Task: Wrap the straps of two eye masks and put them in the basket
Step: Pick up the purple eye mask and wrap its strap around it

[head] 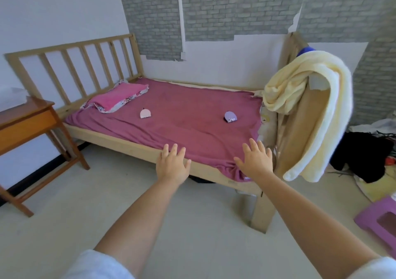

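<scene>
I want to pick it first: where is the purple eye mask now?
The purple eye mask lies on the bed's right half, on the magenta sheet, beyond the right hand.

A single wide-angle view looks from the person's head, forward and down across pale floor toward a bed (162,115) that runs from far left to near right. The camera stands back from the bed's near side rail, so both bare forearms reach away from the bottom edge, the left hand (172,164) and right hand (255,160) ending over that rail. Lens distortion bends the brick-patterned wall (235,6) at the far side.
</scene>
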`<state>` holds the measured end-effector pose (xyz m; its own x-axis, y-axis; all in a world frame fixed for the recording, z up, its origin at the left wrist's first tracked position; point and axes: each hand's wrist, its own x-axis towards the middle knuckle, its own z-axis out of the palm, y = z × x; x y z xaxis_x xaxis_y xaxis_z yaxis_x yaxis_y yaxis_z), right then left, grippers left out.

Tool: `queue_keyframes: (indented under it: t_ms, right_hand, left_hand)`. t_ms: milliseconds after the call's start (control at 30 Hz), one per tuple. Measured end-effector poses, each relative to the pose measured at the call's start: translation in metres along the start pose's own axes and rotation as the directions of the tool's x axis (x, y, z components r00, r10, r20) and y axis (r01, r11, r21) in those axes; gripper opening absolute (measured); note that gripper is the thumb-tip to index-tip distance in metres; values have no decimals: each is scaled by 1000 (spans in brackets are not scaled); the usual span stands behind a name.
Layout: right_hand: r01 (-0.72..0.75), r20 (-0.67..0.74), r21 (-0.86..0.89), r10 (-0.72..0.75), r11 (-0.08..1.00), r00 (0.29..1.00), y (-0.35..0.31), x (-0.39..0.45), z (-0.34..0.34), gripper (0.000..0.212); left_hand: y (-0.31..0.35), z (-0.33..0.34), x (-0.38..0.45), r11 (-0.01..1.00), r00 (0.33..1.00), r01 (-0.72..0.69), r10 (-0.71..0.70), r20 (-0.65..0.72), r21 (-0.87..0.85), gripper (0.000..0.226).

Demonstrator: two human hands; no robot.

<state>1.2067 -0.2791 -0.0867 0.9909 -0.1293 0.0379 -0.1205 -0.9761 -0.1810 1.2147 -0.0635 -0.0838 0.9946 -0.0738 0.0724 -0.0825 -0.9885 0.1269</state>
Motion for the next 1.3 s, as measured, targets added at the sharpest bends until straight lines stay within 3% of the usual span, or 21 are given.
queue_keyframes:
  t_ms: [333, 667, 933, 1300]
  right_hand:
    - [-58, 88, 49, 54, 997, 995, -19, 298, 49, 59]
    - [-325, 184, 42, 312, 945, 932, 4, 524, 110, 59]
    - [-385, 300, 1, 366, 923, 881, 64, 680, 168, 59]
    - [-453, 448, 0, 405, 891, 797, 122, 841, 275, 56]
  left_hand:
    - [-16, 46, 298, 1000, 999, -1, 2, 52, -5, 51]
    - [-7, 124, 579, 987, 945, -160, 150, 289, 9, 52]
    - [54, 206, 729, 975, 882, -221, 210, 423, -24, 52]
    - [98, 358, 880, 969, 738, -237, 227, 635, -71, 52]
